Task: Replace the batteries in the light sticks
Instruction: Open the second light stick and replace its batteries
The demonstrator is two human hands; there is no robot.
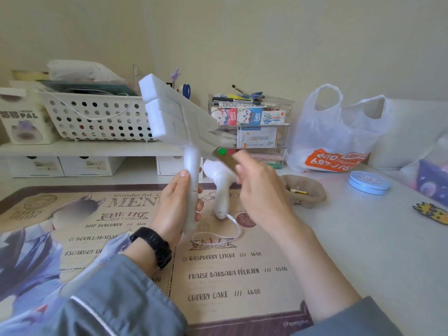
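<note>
Fingers (199, 204) of my left hand (173, 204) curl round the handle of the white light stick (179, 117), held upright above the middle of the menu mat (230, 275), its blocky head tilted toward the far left. With my right hand (260, 190) I pinch what appears to be a battery (225, 157), brown with a green end and blurred, just beside the stick's neck. Behind both, a second light stick (221, 190) lies near the mat's far edge, strap trailing. Off the mat's far-right corner sits a beige bowl (312, 187); toward the surface's right edge, a blue tin (369, 183).
</note>
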